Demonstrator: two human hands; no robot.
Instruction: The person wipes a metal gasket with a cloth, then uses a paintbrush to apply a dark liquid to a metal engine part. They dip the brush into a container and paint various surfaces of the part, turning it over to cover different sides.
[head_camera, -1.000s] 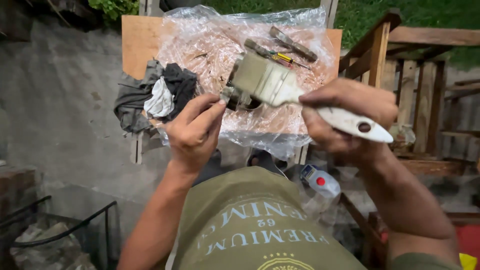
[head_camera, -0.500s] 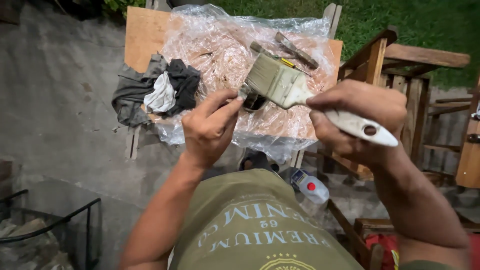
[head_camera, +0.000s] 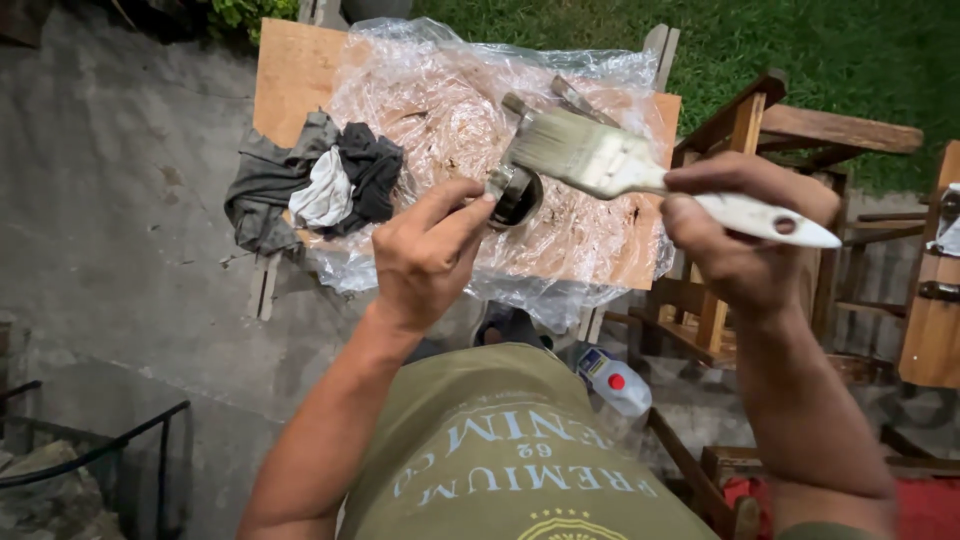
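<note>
My right hand (head_camera: 745, 235) grips the white handle of a wide flat paintbrush (head_camera: 610, 160), its pale bristles pointing up and left over the board. My left hand (head_camera: 425, 250) is raised beside it, fingers pinching a small dark round object (head_camera: 517, 193) that sits just under the brush's bristles. Below both hands lies a wooden board (head_camera: 290, 75) covered by crinkled clear plastic sheeting (head_camera: 440, 110) with brownish stains.
A heap of grey, black and white rags (head_camera: 310, 185) lies on the board's left side. Metal tools (head_camera: 580, 100) rest on the plastic at the far end. Wooden furniture frames (head_camera: 800, 130) stand to the right, a plastic bottle (head_camera: 615, 380) below the board, concrete floor left.
The view has shifted slightly and both hands have drifted a little to the right. The left hand's fingers stay at the small dark object under the brush; the right hand keeps its hold on the handle.
</note>
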